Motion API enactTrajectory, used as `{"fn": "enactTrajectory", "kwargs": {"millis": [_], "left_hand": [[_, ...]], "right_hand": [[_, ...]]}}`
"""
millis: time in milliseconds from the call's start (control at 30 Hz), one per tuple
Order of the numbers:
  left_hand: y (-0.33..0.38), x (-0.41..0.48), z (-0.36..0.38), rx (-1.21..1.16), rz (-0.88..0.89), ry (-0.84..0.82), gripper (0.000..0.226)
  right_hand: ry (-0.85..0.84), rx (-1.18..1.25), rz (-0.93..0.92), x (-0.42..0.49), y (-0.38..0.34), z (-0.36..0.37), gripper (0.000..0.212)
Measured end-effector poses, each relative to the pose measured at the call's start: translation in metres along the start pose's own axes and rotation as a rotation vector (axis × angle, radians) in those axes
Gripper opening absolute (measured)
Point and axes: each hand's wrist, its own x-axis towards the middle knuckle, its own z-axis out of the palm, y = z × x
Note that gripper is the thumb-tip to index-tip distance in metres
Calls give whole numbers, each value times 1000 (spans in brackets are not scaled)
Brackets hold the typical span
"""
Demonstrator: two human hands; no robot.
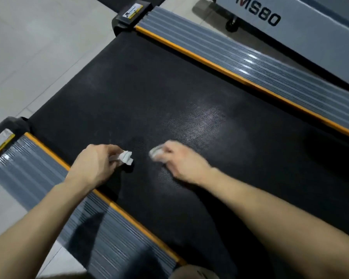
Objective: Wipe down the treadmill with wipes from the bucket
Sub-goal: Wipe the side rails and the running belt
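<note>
While both bare forearms are stretched over the treadmill (220, 188), a wipe is held in each hand above its black belt (139, 87). A crumpled white wipe (126, 158) is pinched in the curled fingers of the left hand (95, 164), just inside the orange strip of the left side rail (38, 178); whether this wipe touches the belt cannot be told. A second wipe (156, 154), blurred, is gripped under the curled fingers of the right hand (181, 160) and is pressed down on the belt near its middle. The two wipes are kept near each other but apart. A pale, shiny patch (199, 121) is seen on the belt just beyond the right hand. The belt is bordered on the far side by the right side rail (250, 63), grey, ribbed and edged in orange. Black end caps (132, 14) with yellow stickers are fitted at the rail ends. Pale floor tiles (28, 57) are seen to the left, and a grey machine (300, 33) marked MS80 is parked at the upper right.
</note>
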Motion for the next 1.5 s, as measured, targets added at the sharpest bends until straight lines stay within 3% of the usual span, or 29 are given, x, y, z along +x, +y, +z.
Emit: {"fn": "enactTrajectory", "kwargs": {"millis": [133, 200, 233, 300, 400, 433, 467, 533, 633, 700, 733, 800, 867, 933, 1000, 1133, 1267, 1500], "left_hand": [[14, -5, -21, 17, 86, -76, 8], [14, -10, -25, 36, 91, -50, 7], [11, -12, -25, 43, 89, -12, 8], [1, -16, -20, 43, 55, 19, 12], [-13, -4, -14, 35, -16, 9, 12], [-19, 2, -14, 51, -29, 37, 14], [-24, 4, -14, 64, -47, 65, 15], [-35, 3, -13, 65, -74, 75, 16], [-57, -15, -11, 63, -122, 48, 18], [-66, -25, -10, 68, -148, 48, 19], [-70, -30, -9, 64, -159, 47, 18], [-75, -40, -8, 67, -177, 31, 18], [-81, -49, -6, 66, -196, 11, 20], [-86, -57, -5, 52, -216, -8, 19], [-90, -67, -5, 32, -243, -9, 18], [-83, -76, -2, 28, -252, -25, 18], [-83, -74, -3, 60, -230, -35, 21], [-86, -68, 4, 81, -192, 12, 18]], "right_hand": [[398, -217, 744, -39, 116, -95, 23], [475, -200, 896, -42, 116, -100, 21], [481, -178, 875, -36, 100, -86, 22], [399, -62, 638, -20, 40, -37, 26], [-126, 33, -95, -15, -62, 35, 37], [-258, 15, -315, -14, -77, 44, 40], [-290, 21, -420, -9, -73, 41, 38], [-139, 25, -288, 3, -35, 21, 32], [213, -113, 260, 17, 44, -30, 30], [314, -143, 575, 23, 73, -53, 25], [318, -144, 632, 25, 71, -55, 24], [249, -124, 513, 24, 38, -37, 24], [31, -33, 133, 10, -21, -2, 29], [-332, 47, -292, -11, -76, 27, 25], [-429, -10, -555, 0, -93, 38, 17], [-218, -104, -431, 87, -78, 53, 15], [-205, -86, -238, 124, -100, 71, 13], [-437, -60, -559, 17, -67, 25, 31]]}}
